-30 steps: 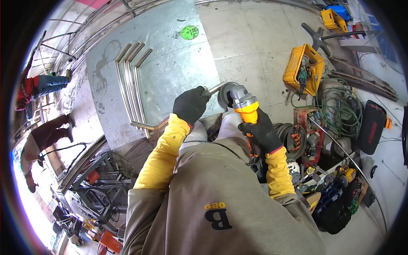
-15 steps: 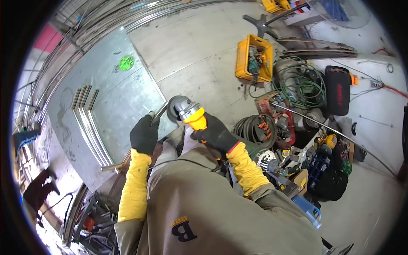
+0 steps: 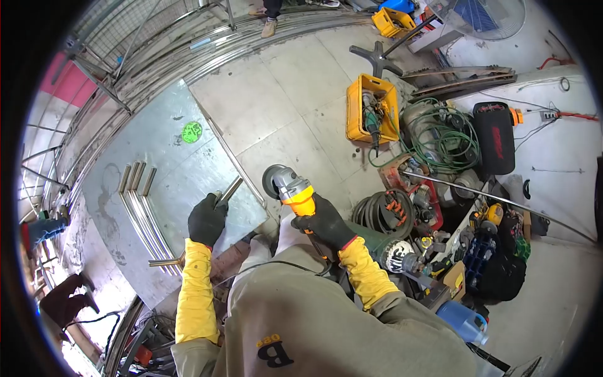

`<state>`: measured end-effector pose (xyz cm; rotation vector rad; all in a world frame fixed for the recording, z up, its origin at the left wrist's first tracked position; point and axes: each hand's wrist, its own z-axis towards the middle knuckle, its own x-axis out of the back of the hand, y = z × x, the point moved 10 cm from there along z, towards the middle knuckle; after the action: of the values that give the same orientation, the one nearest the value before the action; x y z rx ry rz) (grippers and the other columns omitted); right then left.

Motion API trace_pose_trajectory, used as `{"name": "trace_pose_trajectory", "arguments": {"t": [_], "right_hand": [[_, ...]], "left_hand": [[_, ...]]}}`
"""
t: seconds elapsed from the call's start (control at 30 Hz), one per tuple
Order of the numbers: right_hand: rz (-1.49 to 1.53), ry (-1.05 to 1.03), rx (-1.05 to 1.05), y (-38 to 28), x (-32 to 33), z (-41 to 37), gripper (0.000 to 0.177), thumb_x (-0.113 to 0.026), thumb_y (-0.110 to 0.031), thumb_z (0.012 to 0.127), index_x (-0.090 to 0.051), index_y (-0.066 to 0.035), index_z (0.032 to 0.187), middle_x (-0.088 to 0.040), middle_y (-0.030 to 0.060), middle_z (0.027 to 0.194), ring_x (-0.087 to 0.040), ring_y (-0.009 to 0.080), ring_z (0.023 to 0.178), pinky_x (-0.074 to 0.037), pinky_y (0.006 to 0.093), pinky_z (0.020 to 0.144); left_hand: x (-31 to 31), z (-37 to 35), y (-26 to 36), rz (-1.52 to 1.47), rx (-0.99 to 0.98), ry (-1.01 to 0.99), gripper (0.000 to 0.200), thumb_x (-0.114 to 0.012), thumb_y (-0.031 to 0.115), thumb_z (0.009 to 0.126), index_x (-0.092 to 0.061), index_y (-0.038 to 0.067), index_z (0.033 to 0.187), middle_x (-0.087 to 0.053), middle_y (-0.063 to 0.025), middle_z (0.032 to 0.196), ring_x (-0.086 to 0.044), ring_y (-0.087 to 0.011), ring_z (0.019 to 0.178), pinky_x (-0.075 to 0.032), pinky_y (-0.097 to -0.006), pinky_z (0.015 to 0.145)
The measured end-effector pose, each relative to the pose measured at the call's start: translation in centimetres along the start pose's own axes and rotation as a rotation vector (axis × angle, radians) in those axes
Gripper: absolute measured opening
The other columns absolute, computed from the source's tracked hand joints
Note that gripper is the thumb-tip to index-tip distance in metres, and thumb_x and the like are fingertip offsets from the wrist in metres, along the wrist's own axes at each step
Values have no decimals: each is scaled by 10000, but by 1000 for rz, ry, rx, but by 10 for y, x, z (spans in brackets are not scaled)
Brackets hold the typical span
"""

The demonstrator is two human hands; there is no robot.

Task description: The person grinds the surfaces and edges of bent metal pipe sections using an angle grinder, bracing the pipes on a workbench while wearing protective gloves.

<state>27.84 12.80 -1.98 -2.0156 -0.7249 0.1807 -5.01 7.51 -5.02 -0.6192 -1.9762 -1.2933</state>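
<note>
Left hand (image 3: 206,221) is closed around a metal tube (image 3: 232,190), gloved in black, and the tube's upper end points out towards 1 o'clock. Right hand (image 3: 325,222), also in a black glove, has its fingers wrapped round the yellow-and-grey grinder (image 3: 298,193). The grinder's disc (image 3: 272,181) faces the tube's end — near it, but there's a gap, no touching. Both wrists are in yellow sleeves, and a dark cord (image 3: 282,262) crosses the lap.

Outward from the hands now. The tube's upper end sits over the metal sheet (image 3: 210,164), which lies across the floor (image 3: 286,119). Over at 9 o'clock, a row of bent tubes (image 3: 146,217) lies side by side on that sheet, with a green sticker (image 3: 191,132) up at 11.

Round to between 1 and 2 — there's the yellow crate (image 3: 355,129), power tool inside, and well beyond it a fan (image 3: 502,17). At 2 o'clock, a tangle of green hose (image 3: 447,146), with a black case (image 3: 495,139) just beside it. Coiled cable (image 3: 367,210) at 3, blue jug (image 3: 456,319) down at 4.

Other people too: a boot (image 3: 269,27) at 12, jeans (image 3: 45,230) at 9, dark trousers (image 3: 65,299) at 8.
</note>
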Motion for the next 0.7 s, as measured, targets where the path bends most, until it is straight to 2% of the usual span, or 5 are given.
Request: {"name": "trace_pose_trajectory", "arguments": {"t": [0.3, 0.4, 0.57, 0.63, 0.7], "right_hand": [[103, 44, -30, 6, 1, -4, 466, -904, -189, 862, -685, -25, 1240, -748, 95, 992, -714, 201, 831, -588, 374, 782], [71, 56, -38, 2, 0, -5, 448, -898, -194, 868, -688, -29, 1228, -747, 88, 974, -711, 200, 819, -583, 377, 766], [72, 43, -8, 3, -2, -1, 409, -884, -188, 872, -689, -32, 1196, -729, 75, 926, -690, 187, 780, -570, 370, 737], [48, 39, 29, 1, -3, -1, 388, -863, -166, 867, -687, -31, 1185, -712, 67, 904, -673, 176, 761, -560, 366, 719], [44, 27, 34, -12, -4, -4, 378, -832, -125, 857, -687, -25, 1191, -696, 59, 890, -660, 170, 751, -553, 368, 706]], "left_hand": [[1, -4, -11, -97, 171, -33, 380, -663, 373, 1070, -766, 90, 1301, -809, -202, 996, -780, -425, 971, -599, -505, 842], [6, -4, -2, -78, 78, 40, 382, -651, 385, 1074, -766, 103, 1303, -808, -190, 986, -778, -425, 965, -598, -508, 837], [-8, 3, -9, 49, -36, 6, 418, -547, 479, 1127, -758, 119, 1114, -786, -176, 921, -756, -434, 923, -565, -539, 805], [5, 1, 1, -28, 42, 7, 440, -523, 494, 1136, -740, 120, 1055, -777, -171, 903, -745, -440, 905, -554, -558, 783], [-2, 3, 0, 52, -175, 138, 385, -567, 478, 1114, -758, 145, 1082, -790, -150, 928, -753, -429, 888, -577, -561, 771]]}}
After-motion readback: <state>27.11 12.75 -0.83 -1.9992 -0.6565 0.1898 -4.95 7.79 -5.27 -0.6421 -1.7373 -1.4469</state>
